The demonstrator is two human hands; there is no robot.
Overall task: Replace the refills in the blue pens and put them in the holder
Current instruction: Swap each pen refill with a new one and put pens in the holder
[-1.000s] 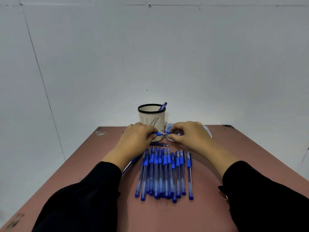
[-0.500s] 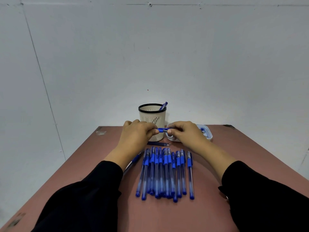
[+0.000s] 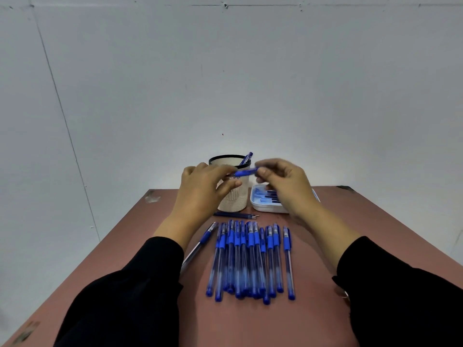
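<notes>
Holder (image 3: pixel 231 196): one blue pen (image 3: pixel 246 158) is contained, leaning right. White tray (image 3: pixel 263 207): blue pieces are held, type indistinct. Held pen (image 3: pixel 245 172): pinched between left hand (image 3: pixel 204 187) and right hand (image 3: pixel 285 182), axis lying left-right; raised since half a second ago to the holder's rim. Row of pens (image 3: pixel 250 259) is laid on table (image 3: pixel 325 246), axes running near-far.

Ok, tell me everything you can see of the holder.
The holder is a round cream cup with a black rim and slotted or perforated sides, likely plastic. It stands upright at the table's far end, left of the white tray. One blue pen leans out of it. The left hand hides its left side.
</notes>
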